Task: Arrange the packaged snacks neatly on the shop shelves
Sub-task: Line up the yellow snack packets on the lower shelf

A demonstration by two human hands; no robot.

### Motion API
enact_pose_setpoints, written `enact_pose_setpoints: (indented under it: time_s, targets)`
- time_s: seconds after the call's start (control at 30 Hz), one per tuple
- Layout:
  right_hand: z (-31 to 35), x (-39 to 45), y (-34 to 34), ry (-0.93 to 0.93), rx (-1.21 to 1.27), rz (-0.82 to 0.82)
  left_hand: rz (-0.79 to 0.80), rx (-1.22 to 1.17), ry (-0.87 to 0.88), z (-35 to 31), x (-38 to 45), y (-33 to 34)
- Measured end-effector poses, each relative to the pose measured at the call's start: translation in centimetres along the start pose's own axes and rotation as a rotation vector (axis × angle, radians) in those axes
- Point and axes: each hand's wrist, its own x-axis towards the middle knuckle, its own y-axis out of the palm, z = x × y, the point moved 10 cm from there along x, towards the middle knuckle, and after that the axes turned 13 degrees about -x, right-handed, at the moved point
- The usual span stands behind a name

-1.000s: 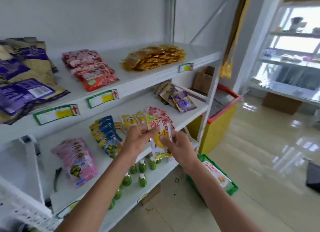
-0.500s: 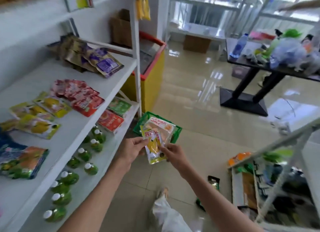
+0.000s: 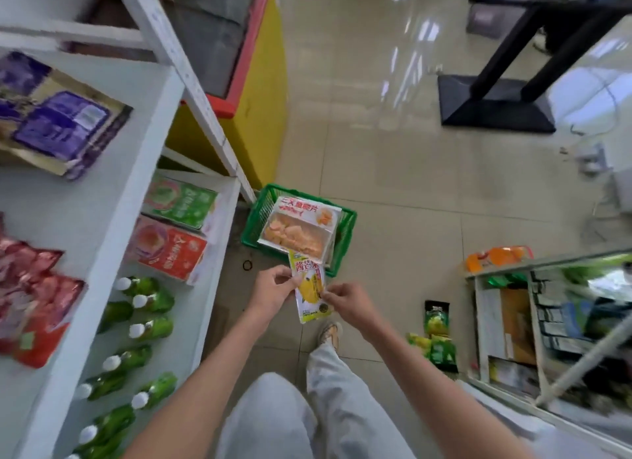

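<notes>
Two hands hold one yellow snack packet [image 3: 310, 291] above the floor, just in front of a green basket [image 3: 345, 234]: the left hand [image 3: 273, 289] pinches its left edge and the right hand [image 3: 347, 301] pinches its right edge. Inside the basket lies a white pack of orange chips [image 3: 297, 231] (red lettering on top). On the white shelves [image 3: 113, 198] at left, the lower level carries a green box [image 3: 179, 200], a red box [image 3: 167, 250] and green bottles with white caps [image 3: 150, 299]; the level above carries purple bags [image 3: 58, 123] and red bags [image 3: 34, 294]. More green packets [image 3: 437, 335] lie on the floor at right.
</notes>
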Motion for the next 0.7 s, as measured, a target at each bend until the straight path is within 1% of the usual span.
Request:
enact_pose_setpoints:
  time_s: [0.1,0.27,0.4,0.47,0.57,0.63,0.7]
  targets:
    - [-2.8,5.6,-0.4,0.120,-0.047,-0.029,0.032,0.036,-0.070,1.6,5.9,1.8]
    - [-7.9,13.4,-2.0,0.328,-0.045,-0.159,0.027,0.012,-0.213,5.3,15.7,4.7]
    - [-12.6,18.9,-3.8,0.544,-0.056,-0.253,0.082,0.068,-0.286,8.8,23.7,6.8]
    - [-15.1,23.1,-3.5,0.610,-0.089,-0.269,0.098,0.136,-0.269,10.3,28.3,7.7]
    - [-17.8,29.9,-2.7,0.655,-0.179,-0.274,0.153,0.375,-0.139,12.4,34.9,9.3]
    - [-19.3,34.6,-1.6,0.630,-0.248,-0.270,0.214,0.510,-0.067,13.9,38.6,11.0]
    - [-20.7,39.3,-0.3,0.585,-0.334,-0.276,0.212,0.585,-0.011,15.2,42.1,12.1]
